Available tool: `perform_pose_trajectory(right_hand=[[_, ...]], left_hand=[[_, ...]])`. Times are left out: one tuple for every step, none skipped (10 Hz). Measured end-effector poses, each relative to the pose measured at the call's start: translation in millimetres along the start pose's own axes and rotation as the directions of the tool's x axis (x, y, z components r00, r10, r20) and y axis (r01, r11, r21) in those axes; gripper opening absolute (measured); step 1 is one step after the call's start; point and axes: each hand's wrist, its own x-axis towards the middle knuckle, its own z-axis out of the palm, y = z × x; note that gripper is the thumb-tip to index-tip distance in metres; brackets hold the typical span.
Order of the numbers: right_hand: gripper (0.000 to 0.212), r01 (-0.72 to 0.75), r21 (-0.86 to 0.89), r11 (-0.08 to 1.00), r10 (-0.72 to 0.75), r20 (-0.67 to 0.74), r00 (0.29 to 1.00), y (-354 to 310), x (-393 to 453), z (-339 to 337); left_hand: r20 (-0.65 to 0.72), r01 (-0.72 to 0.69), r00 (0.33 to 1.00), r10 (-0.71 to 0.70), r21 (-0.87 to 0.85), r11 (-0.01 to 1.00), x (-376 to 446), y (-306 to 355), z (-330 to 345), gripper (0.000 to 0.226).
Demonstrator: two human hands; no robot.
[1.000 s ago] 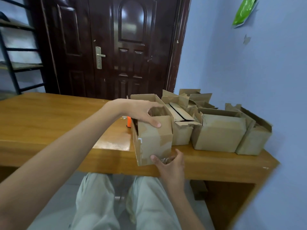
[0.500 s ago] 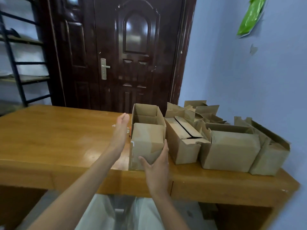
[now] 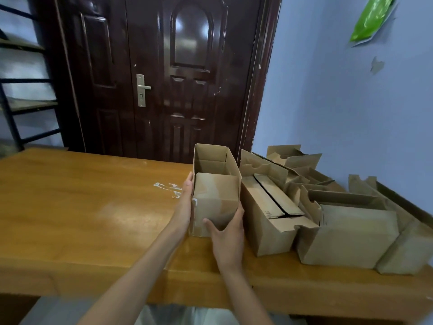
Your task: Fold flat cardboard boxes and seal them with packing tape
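Down at the centre of the frame, the left hand [image 3: 185, 202] lies flat with straight fingers [image 3: 188, 184] pressed against the left side of a small cardboard box [image 3: 216, 198], not curled round it. The right hand [image 3: 226, 235] cups the box's near right corner, thumb across the front face and fingers wrapped up the right edge, so it grips the box. The box stands on the wooden surface [image 3: 82, 219] close to its near edge; one flap is folded over the nearer half of its top, and the farther half is open and shows bare cardboard walls inside.

Glossy and orange-brown, the surface runs from the left of the frame to the blue wall [image 3: 339, 102] on the right. A patch of white scraps or tape residue [image 3: 168, 187] sits on it just left of the left hand. Behind, at upper centre, stands a dark brown panelled door [image 3: 164, 78] with a metal handle [image 3: 141, 90]. At the far left is a black metal shelf frame [image 3: 25, 95]. A green sheet [image 3: 372, 17] hangs on the wall at upper right.

Right of the held box, just beside it, is a row of other boxes [image 3: 346, 233], some with flaps up and one with its top flaps folded shut but parted along a dark seam [image 3: 274, 198]. They crowd the right end of the surface up to the wall.
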Motion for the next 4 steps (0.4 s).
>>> perform_pose_trajectory(right_hand=[[0.102,-0.027,0.034,0.999,0.026,0.028,0.999,4,13,0],[0.089,-0.070,0.054,0.996,0.065,0.088,0.994,8,21,-8],[0.081,-0.089,-0.020,0.996,0.091,0.139,0.986,8,22,-18],[0.081,-0.109,-0.088,0.990,0.125,0.202,0.971,8,7,-32]], left_hand=[[0.019,-0.002,1.000,0.002,0.037,0.999,11,-1,1,0.060],[0.040,-0.025,0.999,0.022,0.093,0.995,12,6,1,0.060],[0.069,-0.018,0.998,0.007,0.158,0.987,6,16,-1,0.060],[0.133,-0.067,0.991,0.030,0.287,0.956,-11,15,-11,0.068]])
